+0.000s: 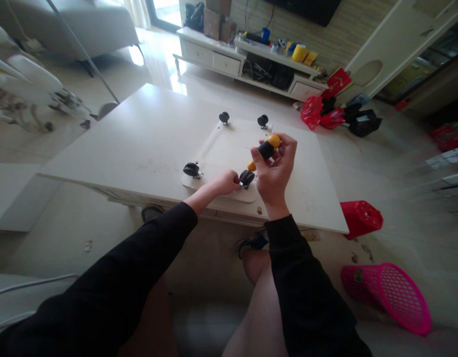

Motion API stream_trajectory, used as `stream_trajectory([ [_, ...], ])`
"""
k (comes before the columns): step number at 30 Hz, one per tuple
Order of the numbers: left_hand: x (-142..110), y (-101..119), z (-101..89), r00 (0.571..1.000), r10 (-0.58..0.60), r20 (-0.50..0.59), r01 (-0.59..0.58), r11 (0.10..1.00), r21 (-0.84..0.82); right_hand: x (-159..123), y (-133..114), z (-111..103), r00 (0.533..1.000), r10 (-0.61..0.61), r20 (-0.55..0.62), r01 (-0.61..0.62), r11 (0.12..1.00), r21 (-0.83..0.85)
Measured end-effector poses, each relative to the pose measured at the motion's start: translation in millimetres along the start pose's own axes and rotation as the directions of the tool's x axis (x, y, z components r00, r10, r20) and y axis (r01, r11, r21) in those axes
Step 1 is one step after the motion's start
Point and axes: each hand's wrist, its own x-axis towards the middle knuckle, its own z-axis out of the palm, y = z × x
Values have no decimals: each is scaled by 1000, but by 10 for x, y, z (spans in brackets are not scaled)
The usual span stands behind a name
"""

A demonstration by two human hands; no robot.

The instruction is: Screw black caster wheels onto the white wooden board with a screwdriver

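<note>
My right hand (275, 168) is wrapped round a yellow and black screwdriver (268, 148), which slants down toward the near right caster (246, 178). The screwdriver's tip is hidden behind that caster. My left hand (229, 182) is closed at the left side of the same caster, fingertips at its metal base; what they pinch, if anything, is too small to make out. The caster sits on a white board (225, 153) lying on the white table (140, 134). Other black casters stand at the board's near left (192, 170), far left (224, 118) and far right (262, 121) corners.
A red bin (363, 218) stands at the table's right end, and a pink mesh basket (403, 297) lies on the floor nearer me. Red and black bags (336, 116) are on the floor beyond. A white TV cabinet (221, 62) lines the far wall.
</note>
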Motion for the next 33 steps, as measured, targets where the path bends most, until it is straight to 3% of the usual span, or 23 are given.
stream_trajectory([
  [5,-20,41,-47,999,-10,42,10,1000,-4,-2,2,7,1000,-1,-13,0,1000,-7],
  [12,10,38,-38,1000,2,0,-2,1000,-8,2,-9,7,1000,6,-27,-6,1000,-10],
  [17,-32,39,-180,1000,-24,-2,24,999,-25,3,7,-3,999,4,-37,-5,1000,-17],
  [24,-116,-7,-437,999,-50,-7,50,999,3,-23,-4,-27,998,46,34,-43,996,-81],
  [33,-191,61,-467,998,-24,56,21,998,55,-53,-54,-39,999,34,23,-31,993,-116],
])
